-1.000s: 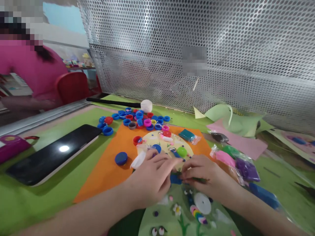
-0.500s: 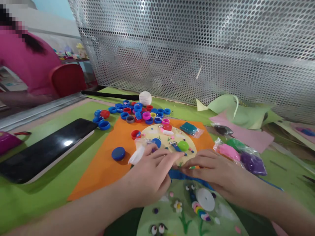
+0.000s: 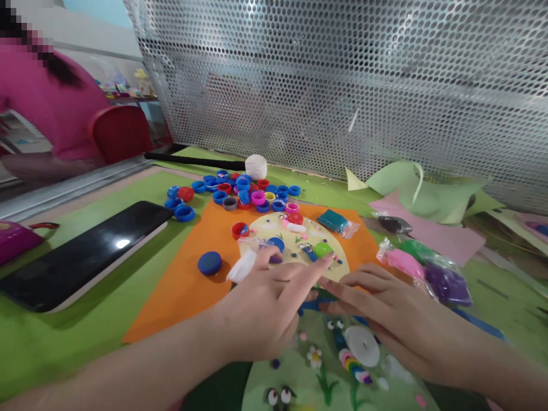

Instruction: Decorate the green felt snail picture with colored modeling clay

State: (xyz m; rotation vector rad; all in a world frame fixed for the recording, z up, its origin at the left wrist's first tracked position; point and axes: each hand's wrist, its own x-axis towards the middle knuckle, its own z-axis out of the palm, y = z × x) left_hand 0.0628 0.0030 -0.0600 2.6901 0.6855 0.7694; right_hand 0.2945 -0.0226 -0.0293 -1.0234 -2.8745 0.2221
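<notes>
My left hand [image 3: 265,311] and my right hand [image 3: 385,314] meet fingertip to fingertip over a thin blue clay strip [image 3: 310,305]. The strip lies along the top edge of a round green board [image 3: 325,377] decorated with small clay flowers, a rainbow and a white disc. The fingers of both hands are stretched out and lie flat, pressing on the strip and gripping nothing. Just beyond them a pale yellow disc [image 3: 295,242] with small clay figures rests on an orange sheet [image 3: 188,291]. A small clear bag [image 3: 242,267] lies by my left knuckles.
Several bottle caps [image 3: 244,197] and a white ball [image 3: 256,166] lie at the back, a dark phone [image 3: 81,257] at left. Bags of pink and purple clay [image 3: 428,274] and paper sheets [image 3: 411,200] lie at right. A perforated metal panel [image 3: 342,85] stands behind. A person in pink [image 3: 47,108] sits far left.
Both hands have flattened, their fingers stretching out along the blue strip, which is now longer and thinner. The view shifted slightly.
</notes>
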